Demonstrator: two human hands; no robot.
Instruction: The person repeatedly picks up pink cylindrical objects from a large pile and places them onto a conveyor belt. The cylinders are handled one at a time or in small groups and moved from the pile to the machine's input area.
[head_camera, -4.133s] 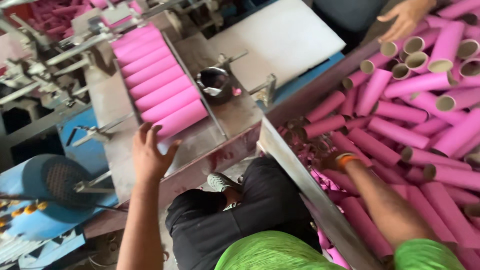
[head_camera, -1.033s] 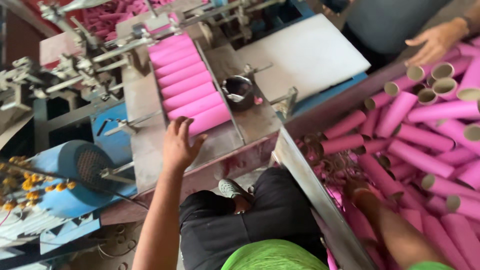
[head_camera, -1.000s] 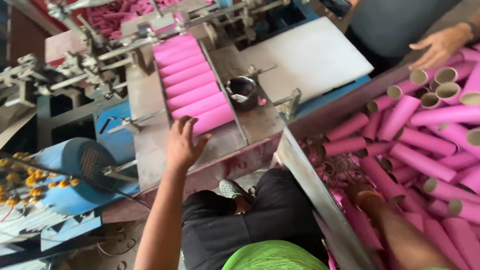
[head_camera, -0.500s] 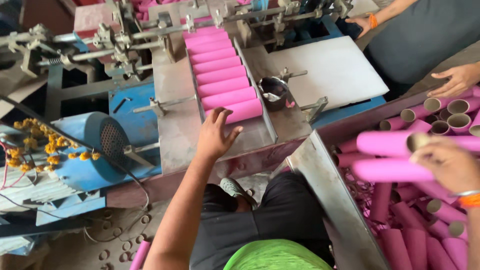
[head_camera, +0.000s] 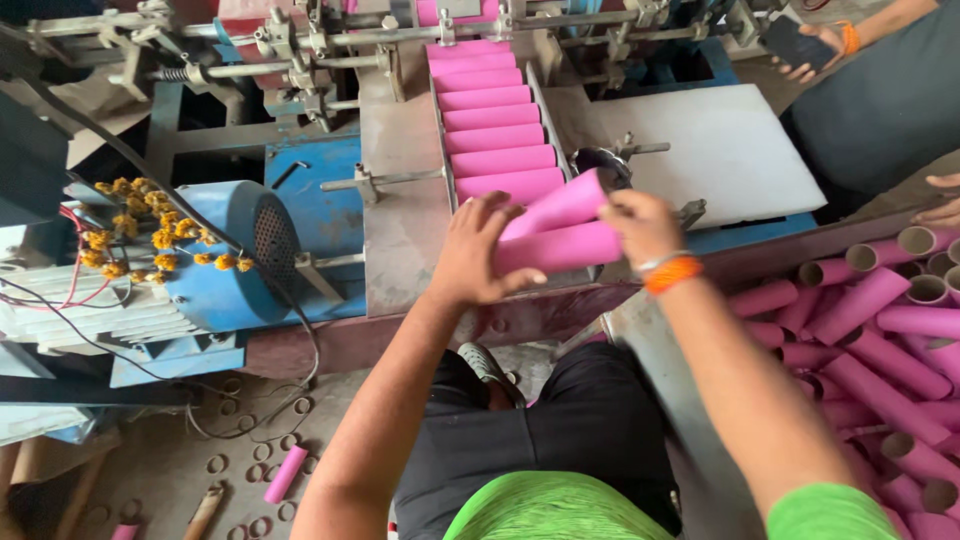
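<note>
Workshop floor w/ blue motor (head_camera: 235, 255) beside the worktop (head_camera: 400, 230). Left hand (head_camera: 475, 250) and right hand (head_camera: 640, 225) grip two pink tubes (head_camera: 560, 225) by opposite ends, fingers wrapped, level w/ the feed-tray row (head_camera: 490, 120).

Two pink cardboard tubes (head_camera: 556, 228) were gripped between the left hand (head_camera: 472, 252) and right hand (head_camera: 642, 224) — one lying flat, one tilted up. Seven more pink tubes in the feed tray (head_camera: 495, 120) lay side by side. One blue motor (head_camera: 232, 258) stood at the left — one loose pink tube (head_camera: 285, 474) lay on the floor.
</note>
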